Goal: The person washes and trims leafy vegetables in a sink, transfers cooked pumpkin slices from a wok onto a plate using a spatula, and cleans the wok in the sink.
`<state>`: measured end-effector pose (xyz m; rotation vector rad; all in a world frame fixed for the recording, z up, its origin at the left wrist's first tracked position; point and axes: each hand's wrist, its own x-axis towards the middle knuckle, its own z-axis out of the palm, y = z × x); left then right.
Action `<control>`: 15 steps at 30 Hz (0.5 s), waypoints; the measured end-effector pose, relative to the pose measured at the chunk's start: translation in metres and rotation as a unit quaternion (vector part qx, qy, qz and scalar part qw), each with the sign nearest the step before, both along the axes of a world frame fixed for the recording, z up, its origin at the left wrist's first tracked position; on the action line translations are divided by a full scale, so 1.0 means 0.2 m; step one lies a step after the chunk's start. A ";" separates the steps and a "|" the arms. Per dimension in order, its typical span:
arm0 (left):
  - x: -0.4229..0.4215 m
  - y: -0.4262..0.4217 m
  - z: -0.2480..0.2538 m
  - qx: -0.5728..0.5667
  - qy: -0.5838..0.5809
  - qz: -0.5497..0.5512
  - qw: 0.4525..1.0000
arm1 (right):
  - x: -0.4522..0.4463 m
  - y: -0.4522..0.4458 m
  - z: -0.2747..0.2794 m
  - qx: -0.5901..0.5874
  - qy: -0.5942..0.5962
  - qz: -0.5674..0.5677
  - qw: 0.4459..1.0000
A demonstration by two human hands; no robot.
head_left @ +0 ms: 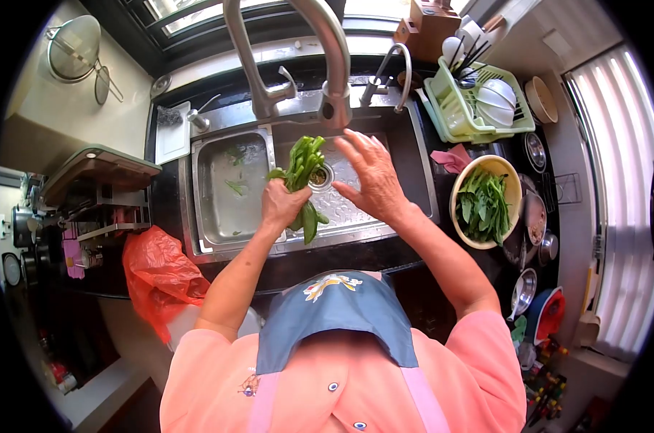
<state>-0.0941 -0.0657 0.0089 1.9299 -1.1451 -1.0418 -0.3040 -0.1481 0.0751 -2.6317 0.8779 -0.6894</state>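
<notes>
1. As I watch remotely, the left hand (284, 203) clamps the leafy greens (299, 173) above the sink (222, 213).
2. Their stems (310, 149) jut toward one o'clock.
3. I see the right hand (376, 177) apart at their three o'clock, fingers spread.

No legible text, brand or number. Blue apron (327, 317): coloured motif (332, 286) near its top edge in view, letters unreadable if any. Pink shirt (204, 375): small chest emblem (249, 386), likewise. Bright items (547, 393), lower right: too small and blurred to read.
</notes>
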 end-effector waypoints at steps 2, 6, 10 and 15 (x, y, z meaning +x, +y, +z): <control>-0.02 0.02 0.02 -0.025 -0.041 0.052 0.997 | 0.01 0.05 -0.17 0.134 -0.087 -0.055 0.986; -0.17 0.05 0.05 -0.087 -0.193 0.026 0.977 | 0.25 0.23 -0.22 0.563 -0.297 -0.094 0.765; -0.26 0.07 0.10 -0.154 -0.228 -0.030 0.961 | 0.33 0.25 -0.29 0.614 -0.429 -0.070 0.659; -0.25 0.10 0.15 -0.216 -0.176 -0.137 0.951 | 0.31 0.23 -0.32 0.614 -0.499 -0.118 0.601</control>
